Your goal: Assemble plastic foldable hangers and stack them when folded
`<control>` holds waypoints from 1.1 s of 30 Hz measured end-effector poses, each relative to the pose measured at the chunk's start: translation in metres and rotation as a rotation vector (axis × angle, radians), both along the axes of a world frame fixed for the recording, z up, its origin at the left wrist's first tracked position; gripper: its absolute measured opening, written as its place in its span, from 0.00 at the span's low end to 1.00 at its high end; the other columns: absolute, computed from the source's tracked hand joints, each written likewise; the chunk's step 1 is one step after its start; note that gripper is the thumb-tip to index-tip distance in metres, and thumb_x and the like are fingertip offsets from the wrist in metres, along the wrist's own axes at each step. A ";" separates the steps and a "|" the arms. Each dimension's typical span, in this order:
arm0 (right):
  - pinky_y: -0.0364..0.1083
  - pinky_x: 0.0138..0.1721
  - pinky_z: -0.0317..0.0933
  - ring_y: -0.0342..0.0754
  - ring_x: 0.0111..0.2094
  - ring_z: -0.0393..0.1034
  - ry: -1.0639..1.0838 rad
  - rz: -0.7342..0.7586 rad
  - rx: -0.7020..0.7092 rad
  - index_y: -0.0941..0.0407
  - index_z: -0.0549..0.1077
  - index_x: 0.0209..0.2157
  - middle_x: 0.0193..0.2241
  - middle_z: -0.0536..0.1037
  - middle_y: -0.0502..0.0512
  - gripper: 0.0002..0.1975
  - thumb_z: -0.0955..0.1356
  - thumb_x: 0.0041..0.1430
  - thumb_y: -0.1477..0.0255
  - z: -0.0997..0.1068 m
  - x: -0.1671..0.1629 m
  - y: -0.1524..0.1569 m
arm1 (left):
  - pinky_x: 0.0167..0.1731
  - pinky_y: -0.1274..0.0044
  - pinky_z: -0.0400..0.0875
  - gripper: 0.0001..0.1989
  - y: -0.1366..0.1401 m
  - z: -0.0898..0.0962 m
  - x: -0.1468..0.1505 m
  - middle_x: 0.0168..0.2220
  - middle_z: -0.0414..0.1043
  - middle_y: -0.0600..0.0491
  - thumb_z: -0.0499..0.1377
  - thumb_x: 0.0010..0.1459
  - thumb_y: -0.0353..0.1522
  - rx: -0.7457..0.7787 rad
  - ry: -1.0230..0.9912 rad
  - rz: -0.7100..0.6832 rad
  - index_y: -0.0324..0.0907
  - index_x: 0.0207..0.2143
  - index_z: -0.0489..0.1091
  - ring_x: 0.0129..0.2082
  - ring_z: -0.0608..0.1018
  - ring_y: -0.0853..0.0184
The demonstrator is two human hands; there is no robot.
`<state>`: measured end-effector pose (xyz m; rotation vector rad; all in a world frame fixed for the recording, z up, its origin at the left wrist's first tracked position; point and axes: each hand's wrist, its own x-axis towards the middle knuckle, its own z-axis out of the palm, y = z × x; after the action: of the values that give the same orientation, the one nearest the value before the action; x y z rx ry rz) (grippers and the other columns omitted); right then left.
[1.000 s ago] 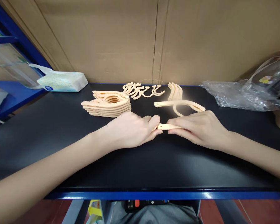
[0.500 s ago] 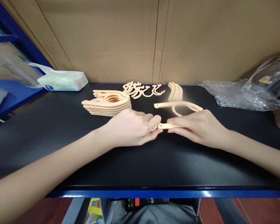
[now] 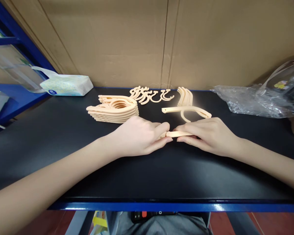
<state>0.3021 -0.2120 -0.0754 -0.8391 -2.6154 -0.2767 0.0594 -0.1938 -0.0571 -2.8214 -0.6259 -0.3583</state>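
Both hands meet above the table's middle. My right hand [image 3: 205, 135] is closed on a cream plastic hanger arm [image 3: 180, 133], pinching it between thumb and fingers. At the arm's left end, my left hand [image 3: 144, 135] is closed round another cream hanger piece [image 3: 163, 134], mostly hidden by the fingers; the two pieces touch. Just behind my right hand lies a loose hanger arm [image 3: 186, 109] with a curved hook [image 3: 185, 117] under or beside it. A stack of folded cream hangers [image 3: 112, 112] stands behind my left hand.
Several loose hooks [image 3: 144, 94] lie at the back of the black table [image 3: 147, 176]. More hanger arms [image 3: 185, 96] are grouped to their right. A tissue pack [image 3: 67, 85] sits back left, clear plastic bags [image 3: 250, 101] back right. A cardboard wall [image 3: 107, 42] closes off the rear.
The held hanger arm has turned slightly, so the hole near its left end no longer shows. Both hands keep their grip and have barely moved. The view has shifted a little.
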 end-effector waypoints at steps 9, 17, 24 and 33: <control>0.50 0.38 0.65 0.52 0.41 0.69 0.135 0.016 0.185 0.58 0.75 0.41 0.39 0.75 0.61 0.13 0.63 0.65 0.67 0.007 0.005 0.006 | 0.18 0.78 0.47 0.10 0.006 0.003 -0.009 0.21 0.67 0.61 0.47 0.67 0.35 -0.033 -0.066 -0.003 0.41 0.33 0.62 0.16 0.69 0.74; 0.61 0.54 0.57 0.61 0.59 0.56 0.359 -0.206 0.034 0.53 0.76 0.40 0.61 0.60 0.60 0.13 0.62 0.65 0.66 0.004 0.014 0.016 | 0.17 0.77 0.47 0.07 0.006 0.006 -0.010 0.17 0.61 0.63 0.51 0.63 0.33 0.028 -0.111 -0.009 0.41 0.32 0.63 0.15 0.66 0.74; 0.56 0.49 0.60 0.55 0.47 0.67 0.428 -0.223 -0.119 0.51 0.74 0.42 0.44 0.74 0.56 0.12 0.60 0.66 0.66 0.001 0.013 0.020 | 0.19 0.77 0.51 0.03 0.003 0.000 -0.011 0.22 0.67 0.61 0.51 0.55 0.29 -0.063 -0.116 -0.023 0.42 0.32 0.64 0.19 0.70 0.72; 0.52 0.40 0.57 0.51 0.37 0.67 0.285 -0.256 -0.132 0.52 0.73 0.43 0.37 0.77 0.55 0.11 0.61 0.66 0.68 -0.001 0.014 0.022 | 0.26 0.75 0.61 0.08 0.007 0.003 -0.010 0.24 0.67 0.54 0.50 0.54 0.27 -0.090 -0.045 -0.078 0.41 0.30 0.68 0.28 0.68 0.66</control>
<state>0.3157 -0.1902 -0.0767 -1.1686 -2.2806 -0.0462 0.0489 -0.1867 -0.0539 -2.9376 -0.5555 -0.4194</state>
